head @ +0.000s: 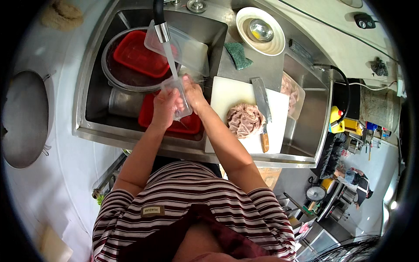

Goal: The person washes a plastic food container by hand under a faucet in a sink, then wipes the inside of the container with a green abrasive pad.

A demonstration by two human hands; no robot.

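Note:
My left hand (167, 106) grips a small clear plastic container (184, 109) under water running from the faucet (162, 32). My right hand (193, 93) is at the container's right side, its fingers partly blurred; whether it grips the container I cannot tell. Below them a red plastic basket (193, 126) lies in the left sink. Behind, a red tray (140, 54) rests in a large round pot (106, 70), with a clear plastic bin (193, 54) leaning over it. On the white cutting board (222, 95) are folded pale meat, perhaps tripe (244, 121), and a cleaver (261, 98) with a wooden handle.
A green scouring cloth (238, 55) and a white bowl (242, 26) holding a metal bowl (261, 30) lie beyond the board. The right sink (307, 131) holds a plastic container of meat (291, 93). A wok (26, 119) hangs at left. Another person (355, 183) stands far off at right.

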